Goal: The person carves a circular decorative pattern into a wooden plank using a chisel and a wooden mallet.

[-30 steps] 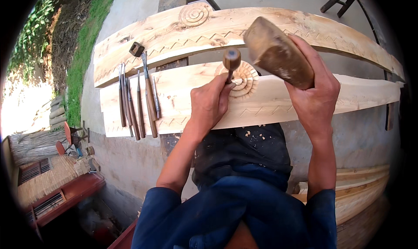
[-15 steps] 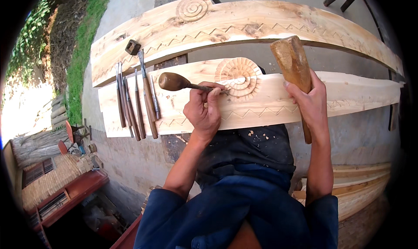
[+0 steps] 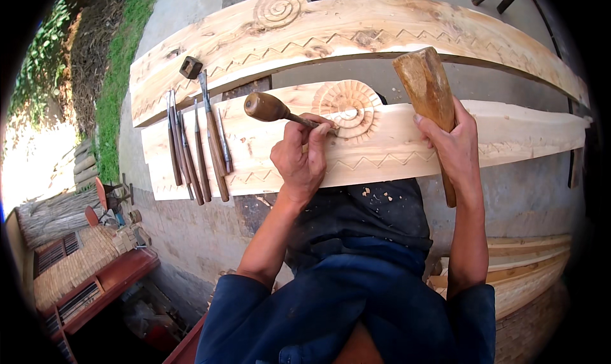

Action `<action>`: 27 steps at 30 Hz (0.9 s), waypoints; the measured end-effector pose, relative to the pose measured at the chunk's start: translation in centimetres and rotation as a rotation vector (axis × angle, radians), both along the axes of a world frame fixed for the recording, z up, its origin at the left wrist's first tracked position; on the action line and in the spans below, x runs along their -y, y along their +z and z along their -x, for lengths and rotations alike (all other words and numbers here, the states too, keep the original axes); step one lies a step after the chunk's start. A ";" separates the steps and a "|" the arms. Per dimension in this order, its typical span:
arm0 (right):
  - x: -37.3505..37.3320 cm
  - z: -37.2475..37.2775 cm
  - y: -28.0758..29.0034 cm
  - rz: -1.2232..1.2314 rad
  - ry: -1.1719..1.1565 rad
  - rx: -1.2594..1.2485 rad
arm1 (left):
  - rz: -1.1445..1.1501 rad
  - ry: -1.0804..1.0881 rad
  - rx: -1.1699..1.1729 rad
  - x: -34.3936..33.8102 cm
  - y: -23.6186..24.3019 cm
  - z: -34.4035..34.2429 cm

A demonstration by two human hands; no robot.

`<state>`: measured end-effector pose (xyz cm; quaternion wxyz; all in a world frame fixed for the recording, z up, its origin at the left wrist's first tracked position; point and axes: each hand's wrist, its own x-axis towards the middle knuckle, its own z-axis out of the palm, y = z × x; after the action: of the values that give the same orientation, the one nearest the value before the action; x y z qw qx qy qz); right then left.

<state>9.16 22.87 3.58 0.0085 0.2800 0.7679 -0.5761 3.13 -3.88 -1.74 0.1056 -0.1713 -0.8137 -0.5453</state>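
Note:
My left hand (image 3: pixel 299 157) grips the metal shank of a carving chisel (image 3: pixel 266 107), its bulbous brown wooden handle pointing up and left. The chisel's tip meets the lower left rim of a carved round rosette (image 3: pixel 349 112) on the near pale plank (image 3: pixel 407 138); my fingers partly hide the tip. My right hand (image 3: pixel 455 144) is wrapped around the handle of a wooden mallet (image 3: pixel 425 81), held over the plank to the right of the rosette, its head apart from the chisel. A carved zigzag line runs along the plank's near edge.
Several chisels (image 3: pixel 198 151) lie side by side on the plank's left part. A small dark block with a hole (image 3: pixel 190 67) sits on the far plank (image 3: pixel 356 30), which bears a carved spiral (image 3: pixel 278 9). More boards (image 3: pixel 528 268) lie at the lower right; grass (image 3: pixel 127 58) borders the left.
The chisel's handle has swung right and upward, so the tool stands steeper, and my left hand has shifted slightly right with it. The mallet has barely moved.

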 end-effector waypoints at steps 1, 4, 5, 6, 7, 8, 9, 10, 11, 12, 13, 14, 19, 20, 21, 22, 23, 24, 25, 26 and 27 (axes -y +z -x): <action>0.0 0.0 -0.2 -0.005 -0.001 -0.020 | 0.000 -0.001 0.000 0.0 0.0 0.0; -0.1 -0.1 -0.3 -0.009 -0.003 -0.042 | -0.007 -0.013 -0.002 0.0 0.1 0.0; -0.1 -0.1 -0.2 -0.007 -0.002 -0.044 | 0.038 -0.037 0.025 0.1 0.4 -0.1; 0.0 -0.1 -0.1 -0.007 -0.003 -0.043 | 0.083 -0.061 0.052 0.2 0.7 -0.2; 0.0 0.0 0.0 0.002 -0.007 -0.037 | 0.083 -0.062 0.053 0.2 0.6 -0.2; 0.0 0.0 0.1 0.011 -0.011 -0.030 | 0.079 -0.063 0.054 0.2 0.5 -0.2; 0.0 0.0 0.1 0.012 -0.011 -0.030 | 0.076 -0.064 0.055 0.2 0.4 -0.2; 0.0 0.0 0.0 0.010 -0.009 -0.038 | 0.076 -0.063 0.054 0.2 0.2 -0.1; 0.0 0.0 -0.1 0.008 -0.007 -0.046 | 0.031 -0.029 0.026 0.0 -0.2 0.0; 0.0 0.0 0.0 0.008 -0.008 -0.045 | -0.014 0.003 -0.001 -0.1 -0.4 0.1; 0.1 0.0 0.1 0.009 -0.008 -0.034 | -0.014 0.003 0.000 0.0 -0.4 0.1; 0.1 0.0 0.2 0.011 -0.008 -0.023 | -0.015 -0.003 0.006 0.0 -0.4 0.1; 0.0 0.0 -0.1 0.024 -0.008 -0.041 | -0.014 -0.004 0.005 -0.1 -0.4 0.1; 0.0 0.0 -0.1 0.024 -0.006 -0.041 | -0.012 0.001 0.004 0.0 -0.5 0.1; 0.0 0.0 -0.1 0.022 -0.007 -0.040 | -0.013 0.005 0.004 0.0 -0.5 0.1; 0.0 0.0 -0.1 0.017 -0.006 -0.035 | -0.014 0.004 0.005 0.0 -0.4 0.1; 0.0 0.0 0.0 0.012 -0.004 -0.029 | -0.007 0.001 0.015 0.0 -0.3 0.0; 0.0 -0.1 -0.1 0.013 -0.004 -0.030 | 0.001 -0.001 0.024 0.0 -0.2 0.0; 0.0 -0.1 -0.1 0.011 -0.003 -0.036 | 0.001 -0.001 0.024 0.0 -0.3 0.0; 0.0 -0.1 -0.1 0.009 -0.002 -0.041 | -0.006 0.003 0.020 0.0 -0.3 0.0; 0.0 0.0 -0.1 0.009 -0.002 -0.042 | -0.012 0.007 0.017 -0.1 -0.3 0.0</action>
<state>9.21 22.87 3.51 -0.0067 0.2686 0.7649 -0.5854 3.08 -3.81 -2.06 0.1019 -0.1631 -0.8118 -0.5514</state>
